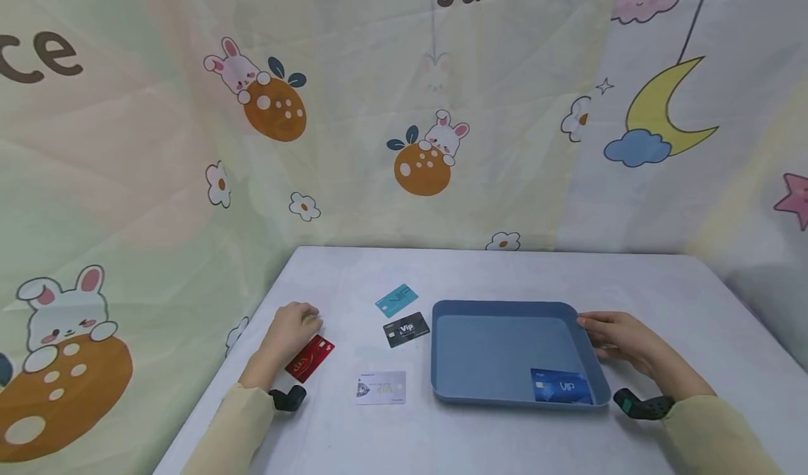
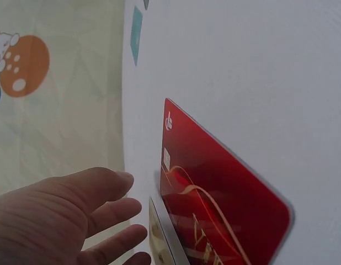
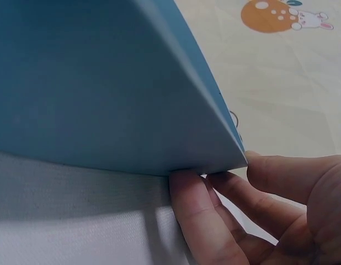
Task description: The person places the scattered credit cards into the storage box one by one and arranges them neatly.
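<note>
My left hand [image 1: 293,331] is over the left part of the table, beside a red card [image 1: 310,358]. In the left wrist view its loosely extended fingers [image 2: 115,212] are apart from the red card. A second, yellowish card [image 2: 159,234] shows edge-on between those fingers and the red card; whether they touch it I cannot tell. My right hand [image 1: 625,338] grips the right side of a blue tray [image 1: 492,349], thumb at the rim and other fingers against the underside in the right wrist view. A blue VIP card [image 1: 562,386] lies in the tray's near right corner.
Left of the tray lie a teal card [image 1: 396,300], a black Vip card [image 1: 406,329] and a silver-white card [image 1: 381,388]. They rest on a white-covered table [image 1: 353,440]. A printed cloth [image 1: 353,110] hangs behind and at the left.
</note>
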`<state>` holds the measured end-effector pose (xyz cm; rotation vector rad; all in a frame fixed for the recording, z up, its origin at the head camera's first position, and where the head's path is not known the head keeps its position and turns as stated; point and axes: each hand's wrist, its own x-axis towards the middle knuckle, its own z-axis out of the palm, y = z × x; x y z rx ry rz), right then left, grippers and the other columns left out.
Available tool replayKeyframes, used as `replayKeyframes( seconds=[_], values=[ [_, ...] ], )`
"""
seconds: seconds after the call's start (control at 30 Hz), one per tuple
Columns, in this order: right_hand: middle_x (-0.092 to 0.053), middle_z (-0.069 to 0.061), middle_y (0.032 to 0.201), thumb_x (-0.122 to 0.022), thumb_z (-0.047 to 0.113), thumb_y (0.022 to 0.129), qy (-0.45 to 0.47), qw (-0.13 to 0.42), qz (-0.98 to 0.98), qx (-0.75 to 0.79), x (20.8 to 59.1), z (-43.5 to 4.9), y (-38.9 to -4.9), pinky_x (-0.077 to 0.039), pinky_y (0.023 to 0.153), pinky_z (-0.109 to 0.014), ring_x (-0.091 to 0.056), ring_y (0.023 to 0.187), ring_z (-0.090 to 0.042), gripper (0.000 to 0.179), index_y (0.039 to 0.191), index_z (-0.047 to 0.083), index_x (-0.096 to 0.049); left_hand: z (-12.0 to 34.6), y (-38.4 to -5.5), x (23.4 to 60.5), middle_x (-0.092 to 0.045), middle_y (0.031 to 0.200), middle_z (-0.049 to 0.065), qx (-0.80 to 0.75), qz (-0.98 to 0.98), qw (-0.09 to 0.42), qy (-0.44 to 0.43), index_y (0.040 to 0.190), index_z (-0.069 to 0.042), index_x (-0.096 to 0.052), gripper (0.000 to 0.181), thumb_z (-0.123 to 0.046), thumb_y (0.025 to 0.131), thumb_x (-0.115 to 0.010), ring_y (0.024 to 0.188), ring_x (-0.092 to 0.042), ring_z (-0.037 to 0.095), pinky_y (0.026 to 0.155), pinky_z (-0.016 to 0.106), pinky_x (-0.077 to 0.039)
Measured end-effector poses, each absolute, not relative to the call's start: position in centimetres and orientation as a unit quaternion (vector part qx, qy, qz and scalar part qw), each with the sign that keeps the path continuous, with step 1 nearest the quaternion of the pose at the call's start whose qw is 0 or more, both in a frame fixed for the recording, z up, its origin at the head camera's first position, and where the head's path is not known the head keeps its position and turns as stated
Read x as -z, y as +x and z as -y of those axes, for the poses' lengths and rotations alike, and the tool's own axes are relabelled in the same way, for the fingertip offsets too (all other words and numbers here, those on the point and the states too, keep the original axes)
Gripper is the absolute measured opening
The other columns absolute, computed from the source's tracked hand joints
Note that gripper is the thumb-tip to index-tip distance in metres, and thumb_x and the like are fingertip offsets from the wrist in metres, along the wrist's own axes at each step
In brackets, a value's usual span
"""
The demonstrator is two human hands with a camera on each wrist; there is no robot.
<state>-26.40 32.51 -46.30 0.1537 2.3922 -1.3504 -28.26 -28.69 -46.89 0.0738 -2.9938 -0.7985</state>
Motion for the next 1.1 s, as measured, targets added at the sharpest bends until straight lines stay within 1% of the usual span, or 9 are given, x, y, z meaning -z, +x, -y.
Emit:
replayKeyframes(
  seconds=[0.13,0.2,0.3,0.4,0.53,0.63,0.73,0.87,1.1],
  values=[
    [-0.044,-0.038,0.150,-0.052,0.043,0.108,0.053,0.199,-0.852,0.481,46.3,-32.7,-26.5,-0.059,0.092,-0.040,-0.056,0.130,-0.046,0.077,0.152,-0.016,-0.031,29.5,-28.2,47.4,-0.057,0.136,0.022,0.257,0.966,0.019,0.033,0.126,-0.005,-0.069,0.035,-0.024,0.097,-0.067,0.122,-0.052,0.039,0.097,0.053,-0.054],
    [-0.044,-0.038,0.151,-0.052,0.043,0.108,0.056,0.199,-0.852,0.480,46.4,-32.7,-26.5,-0.059,0.093,-0.040,-0.055,0.132,-0.048,0.077,0.153,-0.016,-0.031,29.8,-28.3,47.5,-0.054,0.138,0.024,0.250,0.967,0.020,0.036,0.128,-0.005,-0.068,0.038,-0.024,0.095,-0.070,0.120,-0.050,0.039,0.094,0.052,-0.054],
    [-0.044,-0.038,0.150,-0.053,0.044,0.107,0.057,0.199,-0.852,0.481,46.3,-32.9,-26.7,-0.059,0.093,-0.040,-0.056,0.131,-0.047,0.078,0.152,-0.015,-0.032,30.3,-28.3,47.6,-0.052,0.138,0.028,0.234,0.971,0.021,0.041,0.131,-0.003,-0.064,0.046,-0.025,0.092,-0.073,0.118,-0.050,0.040,0.092,0.053,-0.052],
    [-0.045,-0.037,0.150,-0.054,0.044,0.107,0.060,0.198,-0.851,0.482,46.3,-32.8,-26.7,-0.059,0.092,-0.040,-0.057,0.129,-0.046,0.078,0.153,-0.015,-0.032,30.7,-28.1,47.7,-0.052,0.137,0.031,0.215,0.975,0.022,0.041,0.134,-0.001,-0.061,0.051,-0.024,0.090,-0.075,0.117,-0.050,0.043,0.091,0.056,-0.049],
    [-0.043,-0.038,0.151,-0.053,0.043,0.107,0.063,0.200,-0.850,0.483,46.3,-32.7,-26.6,-0.059,0.093,-0.040,-0.055,0.131,-0.047,0.078,0.153,-0.015,-0.030,31.0,-28.0,47.6,-0.050,0.139,0.032,0.216,0.975,0.013,0.054,0.138,-0.001,-0.057,0.056,-0.026,0.091,-0.075,0.119,-0.049,0.044,0.094,0.058,-0.048],
    [-0.043,-0.038,0.151,-0.053,0.043,0.107,0.066,0.200,-0.849,0.485,46.3,-32.6,-26.5,-0.059,0.092,-0.040,-0.054,0.132,-0.048,0.077,0.153,-0.015,-0.030,30.9,-28.0,47.4,-0.051,0.138,0.031,0.229,0.971,0.005,0.069,0.142,-0.001,-0.053,0.060,-0.024,0.092,-0.075,0.120,-0.050,0.043,0.097,0.058,-0.049],
    [-0.044,-0.038,0.150,-0.053,0.042,0.107,0.064,0.199,-0.848,0.486,46.4,-32.6,-26.5,-0.060,0.091,-0.038,-0.057,0.129,-0.046,0.077,0.153,-0.015,-0.030,30.9,-28.1,47.1,-0.054,0.135,0.029,0.236,0.969,-0.001,0.074,0.143,0.001,-0.051,0.062,-0.022,0.091,-0.076,0.120,-0.052,0.043,0.098,0.059,-0.050],
    [-0.044,-0.038,0.150,-0.052,0.043,0.108,0.053,0.195,-0.851,0.485,46.6,-32.7,-26.5,-0.060,0.088,-0.036,-0.059,0.127,-0.043,0.076,0.153,-0.015,-0.031,31.0,-28.1,46.9,-0.057,0.131,0.029,0.235,0.969,-0.006,0.071,0.142,0.003,-0.051,0.062,-0.019,0.090,-0.075,0.119,-0.054,0.043,0.098,0.059,-0.051],
    [-0.044,-0.038,0.150,-0.051,0.043,0.108,0.047,0.195,-0.851,0.485,46.6,-32.8,-26.4,-0.060,0.090,-0.038,-0.058,0.128,-0.044,0.077,0.153,-0.016,-0.030,31.1,-28.1,46.8,-0.059,0.128,0.029,0.242,0.968,-0.008,0.064,0.139,0.004,-0.053,0.059,-0.018,0.089,-0.075,0.116,-0.056,0.043,0.095,0.058,-0.052]
  ],
)
